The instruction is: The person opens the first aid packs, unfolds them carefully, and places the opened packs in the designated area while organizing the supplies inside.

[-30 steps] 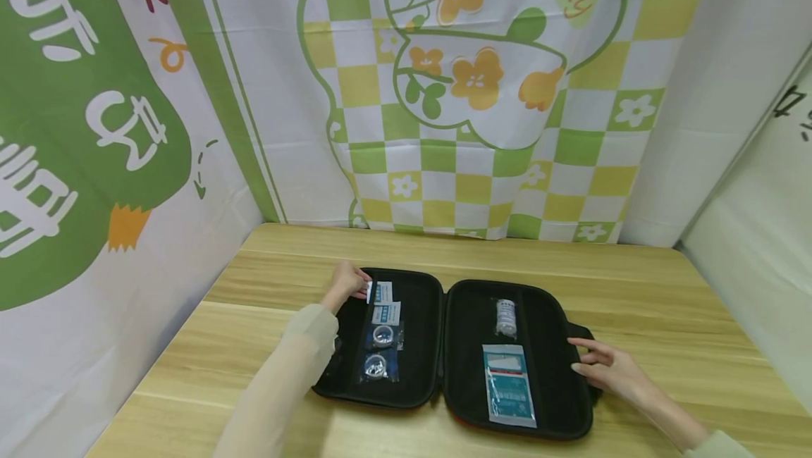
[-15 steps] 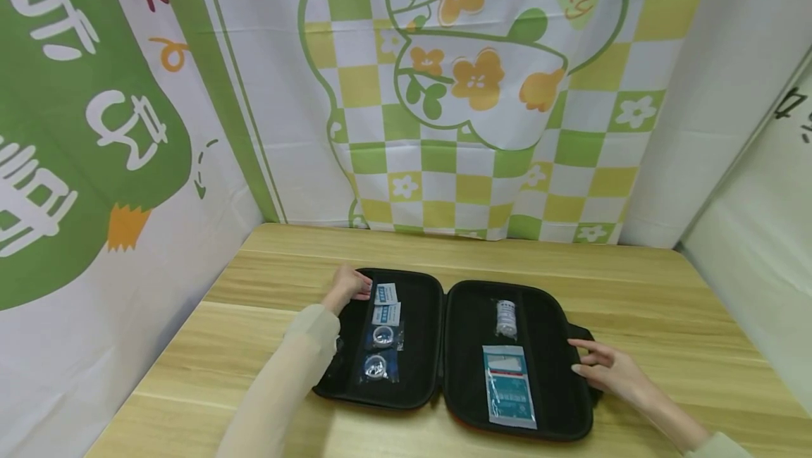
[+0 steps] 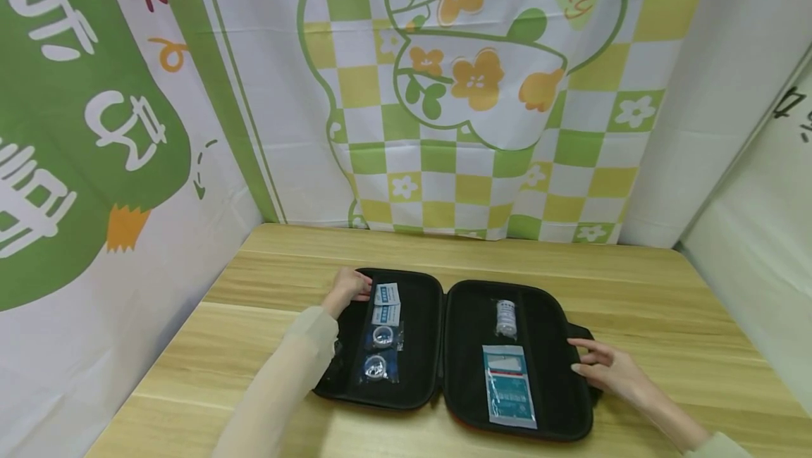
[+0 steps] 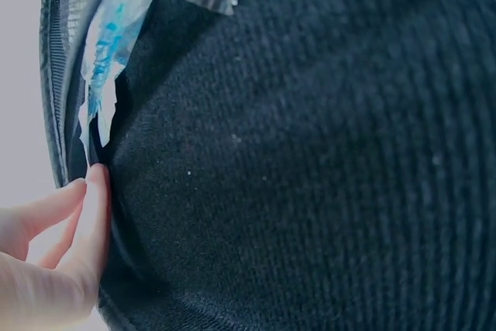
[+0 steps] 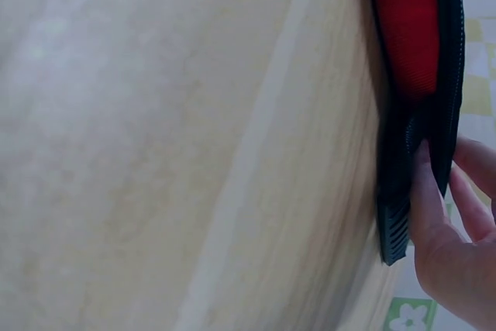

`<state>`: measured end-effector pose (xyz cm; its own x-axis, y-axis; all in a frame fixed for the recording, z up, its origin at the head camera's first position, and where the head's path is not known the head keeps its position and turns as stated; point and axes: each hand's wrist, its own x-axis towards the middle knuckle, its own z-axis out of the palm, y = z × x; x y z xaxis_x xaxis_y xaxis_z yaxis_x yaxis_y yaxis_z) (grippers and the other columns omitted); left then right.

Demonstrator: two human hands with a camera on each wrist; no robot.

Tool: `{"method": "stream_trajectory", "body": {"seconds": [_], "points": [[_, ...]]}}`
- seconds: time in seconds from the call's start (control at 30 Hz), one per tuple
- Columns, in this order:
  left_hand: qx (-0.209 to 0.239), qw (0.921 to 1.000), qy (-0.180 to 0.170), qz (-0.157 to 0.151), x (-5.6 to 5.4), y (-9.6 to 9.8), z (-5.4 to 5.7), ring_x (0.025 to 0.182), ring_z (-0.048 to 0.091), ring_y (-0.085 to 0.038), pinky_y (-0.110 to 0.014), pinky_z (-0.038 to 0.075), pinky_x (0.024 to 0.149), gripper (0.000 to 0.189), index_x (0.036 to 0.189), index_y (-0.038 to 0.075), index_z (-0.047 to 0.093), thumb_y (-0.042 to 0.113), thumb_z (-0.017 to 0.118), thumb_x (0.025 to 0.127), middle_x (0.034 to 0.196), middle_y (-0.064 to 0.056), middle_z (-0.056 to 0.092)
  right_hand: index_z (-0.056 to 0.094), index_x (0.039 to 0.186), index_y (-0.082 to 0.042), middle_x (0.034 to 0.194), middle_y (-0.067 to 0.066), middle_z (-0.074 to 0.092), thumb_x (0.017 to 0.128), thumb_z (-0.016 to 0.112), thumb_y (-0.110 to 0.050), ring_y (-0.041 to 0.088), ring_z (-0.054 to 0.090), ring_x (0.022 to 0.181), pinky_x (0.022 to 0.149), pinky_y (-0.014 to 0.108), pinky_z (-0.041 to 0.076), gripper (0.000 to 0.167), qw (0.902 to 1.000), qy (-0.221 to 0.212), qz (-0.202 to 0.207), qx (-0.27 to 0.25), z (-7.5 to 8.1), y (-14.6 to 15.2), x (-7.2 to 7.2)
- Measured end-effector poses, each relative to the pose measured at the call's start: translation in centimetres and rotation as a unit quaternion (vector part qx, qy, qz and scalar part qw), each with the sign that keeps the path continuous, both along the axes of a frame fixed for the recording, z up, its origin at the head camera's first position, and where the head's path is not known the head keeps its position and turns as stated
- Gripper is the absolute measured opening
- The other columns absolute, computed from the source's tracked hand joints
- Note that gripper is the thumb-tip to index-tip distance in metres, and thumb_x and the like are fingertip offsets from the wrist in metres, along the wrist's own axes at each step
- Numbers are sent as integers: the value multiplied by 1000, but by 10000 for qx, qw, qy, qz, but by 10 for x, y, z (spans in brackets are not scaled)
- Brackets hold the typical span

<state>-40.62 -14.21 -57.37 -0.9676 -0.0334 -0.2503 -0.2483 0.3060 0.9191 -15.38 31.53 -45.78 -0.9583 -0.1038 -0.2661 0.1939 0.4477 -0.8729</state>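
A black zip case (image 3: 420,366) lies unfolded on the table, its red outside showing in the right wrist view. At the left half's far corner, my left hand (image 3: 350,285) pinches the edge of the black elastic band (image 4: 87,149) beside a white-and-blue packet (image 3: 388,294). A second such packet (image 3: 385,315) sits just below, then two bagged tape rolls (image 3: 383,335), all tucked along that band. My right hand (image 3: 610,369) grips the outer edge of the right half, near the black handle (image 5: 394,226), thumb and fingers on opposite sides.
In the right half, a wrapped bandage roll (image 3: 505,318) and a teal-and-white packet (image 3: 509,386) are tucked under a band. The wooden table (image 3: 209,352) extends around the case. Printed curtains (image 3: 438,183) hang behind and at both sides.
The upper packet has shifted right and lines up above the other one. My left hand has moved from that packet to the band's edge. The right hand stays put.
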Motion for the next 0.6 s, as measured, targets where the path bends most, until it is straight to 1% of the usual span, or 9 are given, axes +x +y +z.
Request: {"method": "stream_trajectory", "body": {"seconds": [0.1, 0.17, 0.2, 0.27, 0.3, 0.47, 0.5, 0.57, 0.6], "points": [[-34, 9999, -4, -126, 6, -1, 8, 67, 63, -28, -38, 52, 56, 15, 88, -5, 65, -7, 62, 73, 80, -20, 64, 37, 129, 6, 99, 14, 59, 81, 63, -22, 13, 58, 81, 67, 28, 50, 61, 9997, 138, 34, 222, 1, -1, -1], [-87, 9995, -7, -295, 4, -4, 6, 66, 63, -29, -38, 52, 56, 15, 89, -5, 64, -6, 60, 75, 79, -21, 63, 38, 128, 8, 97, 15, 60, 81, 63, -20, 14, 58, 77, 60, 28, 49, 60, 9989, 275, 123, 354, 2, -2, -1], [-110, 9992, 53, -388, 0, -6, -1, 64, 62, -29, -38, 52, 55, 15, 90, -5, 63, -5, 59, 75, 77, -21, 62, 39, 127, 9, 96, 16, 60, 81, 63, -18, 14, 58, 74, 58, 28, 49, 59, 9982, 376, 205, 425, 3, -3, -2], [-248, 9988, 70, -409, -10, -9, -15, 64, 62, -29, -39, 52, 54, 17, 92, -4, 63, -2, 57, 77, 77, -20, 62, 39, 124, 13, 94, 19, 60, 81, 62, -14, 13, 58, 69, 55, 28, 48, 56, 9956, 653, 464, 496, 4, -2, -3], [-280, 9985, 58, -459, -19, -13, -27, 62, 62, -28, -38, 52, 53, 16, 92, -2, 63, 0, 56, 78, 76, -18, 62, 39, 122, 15, 93, 20, 60, 81, 62, -12, 13, 57, 67, 54, 28, 48, 55, 9939, 778, 584, 518, 5, -2, -4], [-321, 9974, 97, -630, -79, -33, -108, 63, 62, -25, -37, 51, 51, 19, 96, 8, 63, 18, 62, 79, 81, -12, 64, 39, 119, 20, 95, 26, 56, 82, 59, -5, 11, 58, 65, 57, 29, 49, 49, 9859, 1201, 1035, 537, 13, 3, -7], [-370, 9969, 160, -679, -87, -37, -119, 62, 62, -24, -37, 51, 50, 20, 94, 11, 64, 23, 64, 78, 80, -9, 64, 40, 118, 20, 96, 27, 56, 82, 59, -5, 10, 59, 66, 58, 28, 49, 48, 9848, 1253, 1064, 568, 14, 3, -8], [-530, 9943, 448, -810, -92, -41, -127, 61, 61, -21, -34, 50, 47, 24, 92, 15, 65, 31, 68, 75, 79, -6, 64, 41, 117, 20, 96, 28, 55, 83, 58, -5, 10, 60, 69, 58, 28, 49, 45, 9815, 1395, 1150, 630, 18, 5, -9], [-659, 9919, 609, -904, -87, -40, -121, 60, 60, -19, -33, 50, 46, 25, 90, 17, 65, 34, 69, 73, 78, -4, 64, 42, 116, 20, 96, 29, 55, 83, 58, -4, 10, 60, 70, 58, 27, 50, 44, 9790, 1518, 1171, 691, 20, 5, -9]]}}
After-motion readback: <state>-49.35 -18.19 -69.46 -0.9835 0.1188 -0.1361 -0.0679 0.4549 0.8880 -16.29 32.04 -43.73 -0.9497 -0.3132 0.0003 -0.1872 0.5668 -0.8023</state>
